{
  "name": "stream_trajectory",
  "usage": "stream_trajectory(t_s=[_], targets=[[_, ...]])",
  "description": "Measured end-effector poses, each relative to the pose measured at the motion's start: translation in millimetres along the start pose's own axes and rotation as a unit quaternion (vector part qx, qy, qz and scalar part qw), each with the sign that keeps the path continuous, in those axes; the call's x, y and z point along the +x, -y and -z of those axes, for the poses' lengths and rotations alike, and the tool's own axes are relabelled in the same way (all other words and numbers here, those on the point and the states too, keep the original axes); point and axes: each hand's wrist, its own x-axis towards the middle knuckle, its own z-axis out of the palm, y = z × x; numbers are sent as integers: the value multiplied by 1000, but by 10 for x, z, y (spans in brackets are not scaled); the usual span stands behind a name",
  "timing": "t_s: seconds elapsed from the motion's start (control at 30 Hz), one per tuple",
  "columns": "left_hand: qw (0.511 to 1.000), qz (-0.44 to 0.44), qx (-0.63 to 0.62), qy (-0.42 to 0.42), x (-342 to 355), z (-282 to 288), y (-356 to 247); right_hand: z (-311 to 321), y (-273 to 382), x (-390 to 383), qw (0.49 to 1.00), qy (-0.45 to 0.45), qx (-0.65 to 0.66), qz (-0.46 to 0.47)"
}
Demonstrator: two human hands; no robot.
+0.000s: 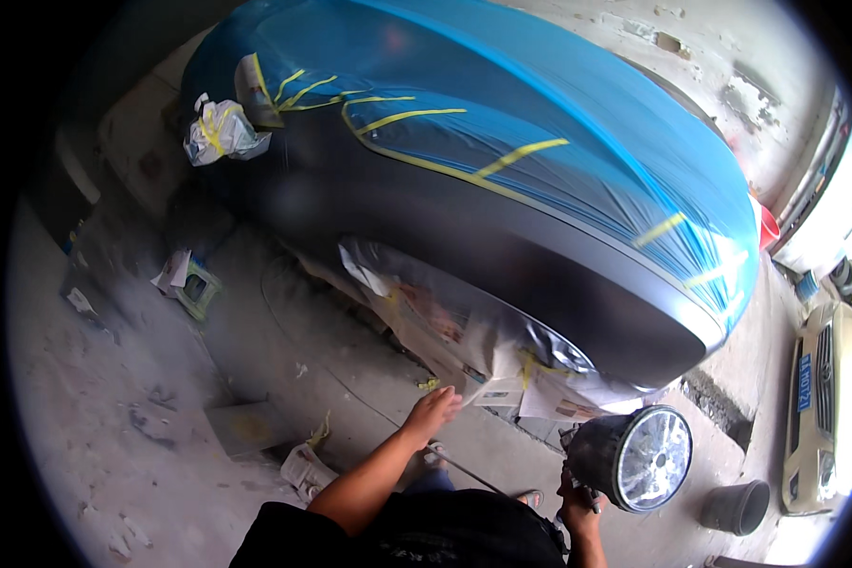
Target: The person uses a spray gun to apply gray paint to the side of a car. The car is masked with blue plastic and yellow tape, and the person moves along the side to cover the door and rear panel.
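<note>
The left hand (432, 417) was empty, its fingers loosely extended. The right hand (577, 492) was curled round a dark-cupped spray gun (604, 454), whose bulk stood just above and right of that hand. Judged stiff and top-heavy; best held low, as gripped.

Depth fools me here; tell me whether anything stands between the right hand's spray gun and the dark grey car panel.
Nothing visible stands between the spray gun in the right hand and the dark grey car panel; the pale sheeting lies below its edge, the left hand off left.
</note>
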Motion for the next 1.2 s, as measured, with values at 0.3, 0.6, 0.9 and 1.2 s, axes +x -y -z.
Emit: stream_trajectory(t_s=[0.3,0.6,0.9,1.2], targets=[[995,-52,-86,22,354,1014,-746,-796,820,372,992,101,42,56],[964,-220,-144,-47,307,1197,-951,-948,786,329,928,146,-206,273],[969,-211,-125,-4,35,949,-953,-824,868,254,974,189,83,90],[974,-217,-10,-65,-297,706,-499,-659,1076,285,981,156,103,43]])
